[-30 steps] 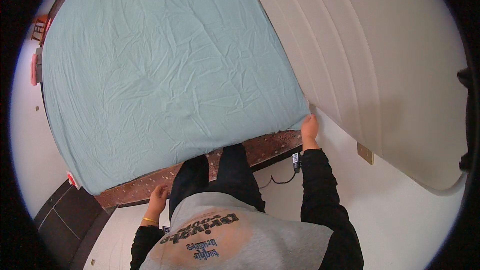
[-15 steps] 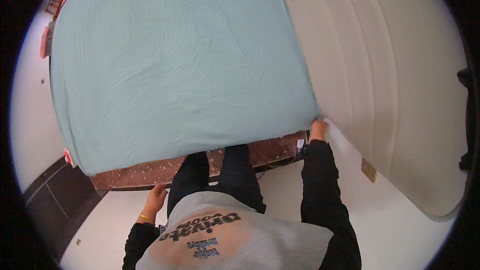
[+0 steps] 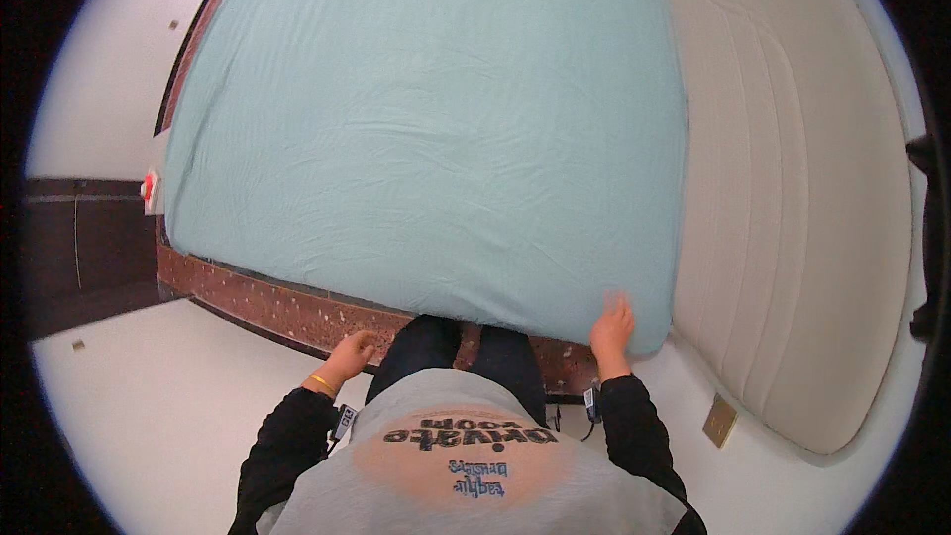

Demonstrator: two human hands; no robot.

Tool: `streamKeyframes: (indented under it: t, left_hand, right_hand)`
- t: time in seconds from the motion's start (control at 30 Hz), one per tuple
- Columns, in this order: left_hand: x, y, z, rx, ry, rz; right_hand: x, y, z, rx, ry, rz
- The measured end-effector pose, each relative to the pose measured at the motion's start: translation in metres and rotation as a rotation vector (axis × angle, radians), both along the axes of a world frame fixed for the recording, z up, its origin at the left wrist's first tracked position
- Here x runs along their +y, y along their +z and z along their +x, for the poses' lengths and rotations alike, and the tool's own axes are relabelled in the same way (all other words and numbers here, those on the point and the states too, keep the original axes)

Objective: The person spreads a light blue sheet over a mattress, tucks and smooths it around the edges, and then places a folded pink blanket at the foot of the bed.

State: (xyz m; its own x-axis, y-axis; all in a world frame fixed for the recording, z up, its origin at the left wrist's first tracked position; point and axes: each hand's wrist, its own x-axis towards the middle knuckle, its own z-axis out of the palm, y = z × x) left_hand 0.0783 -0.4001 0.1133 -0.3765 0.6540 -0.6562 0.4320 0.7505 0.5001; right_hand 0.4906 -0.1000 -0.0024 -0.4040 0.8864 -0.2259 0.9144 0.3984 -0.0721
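A light blue-green fitted sheet point(image 3: 426, 159) covers the mattress in front of me and lies mostly smooth, with faint wrinkles across its middle. Over the near right corner of the sheet is my right hand point(image 3: 612, 329). Its fingers stretch forward, slightly blurred, holding nothing; whether they touch the cloth is hard to tell. My left hand point(image 3: 347, 357), with a yellow band at the wrist, hangs beside my left thigh. Its fingers are loosely bent and nothing is in them.
A cream padded headboard point(image 3: 783, 178) runs along the right of the bed. Below the sheet's near edge shows a reddish speckled ledge point(image 3: 287, 309). A white item with red point(image 3: 151, 190) sits at the left corner, near dark tiles point(image 3: 79, 243). The white floor point(image 3: 168, 386) surrounds me.
My right hand has left the sheet's corner beside the headboard and now lies over the sheet, fingers extended. The view has turned, and the near right corner looks smooth and rounded.
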Motion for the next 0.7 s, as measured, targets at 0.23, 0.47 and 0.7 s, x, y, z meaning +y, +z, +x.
streamKeyframes:
  t: [0.23, 0.47, 0.7]
  left_hand:
    - [-0.093, -0.050, -0.043, 0.074, 0.211, 0.021]
    - [-0.200, -0.079, -0.075, 0.093, 0.442, -0.054]
    - [-0.307, -0.119, -0.084, 0.122, 0.875, -0.137]
  right_hand:
    - [0.000, -0.040, -0.019, -0.490, 0.201, -0.734]
    - [0.027, -0.057, -0.136, -0.164, 0.040, -0.579]
    - [-0.009, -0.126, -0.348, 0.152, 0.180, -0.309]
